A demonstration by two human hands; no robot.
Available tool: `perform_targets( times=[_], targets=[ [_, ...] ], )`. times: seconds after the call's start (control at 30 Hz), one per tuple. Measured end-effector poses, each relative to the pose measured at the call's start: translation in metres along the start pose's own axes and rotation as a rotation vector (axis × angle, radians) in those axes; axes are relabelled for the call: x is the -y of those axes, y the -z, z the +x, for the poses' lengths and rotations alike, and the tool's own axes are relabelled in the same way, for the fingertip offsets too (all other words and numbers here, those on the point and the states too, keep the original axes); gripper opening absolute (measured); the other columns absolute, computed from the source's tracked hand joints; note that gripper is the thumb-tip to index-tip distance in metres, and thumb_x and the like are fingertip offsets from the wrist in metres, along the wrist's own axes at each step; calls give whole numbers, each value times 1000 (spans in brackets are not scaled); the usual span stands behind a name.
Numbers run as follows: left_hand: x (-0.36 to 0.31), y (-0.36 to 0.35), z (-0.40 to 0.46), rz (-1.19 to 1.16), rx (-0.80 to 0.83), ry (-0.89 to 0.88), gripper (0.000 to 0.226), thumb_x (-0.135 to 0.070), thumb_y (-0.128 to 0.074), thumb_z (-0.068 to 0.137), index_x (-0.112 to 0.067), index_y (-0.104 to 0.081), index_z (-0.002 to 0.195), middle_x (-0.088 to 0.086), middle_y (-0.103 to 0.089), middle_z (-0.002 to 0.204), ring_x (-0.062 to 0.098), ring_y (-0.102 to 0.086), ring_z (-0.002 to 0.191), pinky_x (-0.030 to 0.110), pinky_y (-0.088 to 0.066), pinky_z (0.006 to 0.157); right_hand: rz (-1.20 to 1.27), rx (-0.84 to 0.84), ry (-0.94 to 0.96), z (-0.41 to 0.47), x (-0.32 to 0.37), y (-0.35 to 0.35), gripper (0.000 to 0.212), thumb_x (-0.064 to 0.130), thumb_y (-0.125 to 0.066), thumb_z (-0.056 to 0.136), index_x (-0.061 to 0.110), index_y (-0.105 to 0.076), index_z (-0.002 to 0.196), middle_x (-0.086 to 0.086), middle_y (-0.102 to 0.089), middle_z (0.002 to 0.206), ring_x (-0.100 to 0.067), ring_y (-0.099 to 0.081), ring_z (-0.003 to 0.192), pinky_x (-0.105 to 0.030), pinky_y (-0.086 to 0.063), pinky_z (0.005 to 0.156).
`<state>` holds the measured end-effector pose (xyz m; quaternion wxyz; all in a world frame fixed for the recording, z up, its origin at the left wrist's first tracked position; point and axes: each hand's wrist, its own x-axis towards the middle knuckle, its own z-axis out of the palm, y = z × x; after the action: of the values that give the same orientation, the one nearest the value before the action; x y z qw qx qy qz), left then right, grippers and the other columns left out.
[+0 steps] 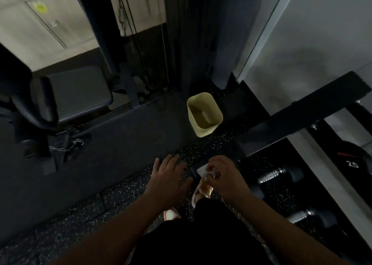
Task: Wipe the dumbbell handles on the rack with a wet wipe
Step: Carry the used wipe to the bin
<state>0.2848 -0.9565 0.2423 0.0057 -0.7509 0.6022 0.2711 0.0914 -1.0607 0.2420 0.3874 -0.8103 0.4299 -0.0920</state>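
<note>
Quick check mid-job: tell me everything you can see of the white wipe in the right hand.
The small white wet wipe looks like thin, soft, crumpled sheet material. Only one pale corner shows, sticking out to the left past the fingers of the right hand, which pinches it; the rest is hidden under that hand. It is held in the air above the dark speckled floor, apart from the open left hand and not touching any dumbbell. Wetness cannot be judged.
</note>
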Motion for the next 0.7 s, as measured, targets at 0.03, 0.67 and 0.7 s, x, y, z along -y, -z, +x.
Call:
perform_targets(
  times=[0.03,0.67,0.7],
  targets=[
    [-2,4,11,3,3,12,82,-71,-8,84,-30,-39,148,0,-24,163,21,-9,153,48,6,120,9,4,1,9,-4,4,19,13,-72,77,13,-64,94,3,-53,109,-14,-50,101,-29,-47,84],
    [12,69,205,-25,69,-53,82,-67,-9,82,-27,-43,145,5,-32,158,22,-19,149,50,-7,123,16,-44,-135,181,-45,56,13,9,-67,82,10,-66,95,-3,-57,102,-17,-54,92,-28,-43,75],
    [16,73,218,-24,80,-59,82,-67,-10,81,-27,-43,145,5,-31,159,22,-20,149,50,-8,122,16,-59,-164,191,-46,56,10,12,-68,84,11,-66,94,-1,-56,98,-15,-53,90,-27,-40,73]
  ],
)
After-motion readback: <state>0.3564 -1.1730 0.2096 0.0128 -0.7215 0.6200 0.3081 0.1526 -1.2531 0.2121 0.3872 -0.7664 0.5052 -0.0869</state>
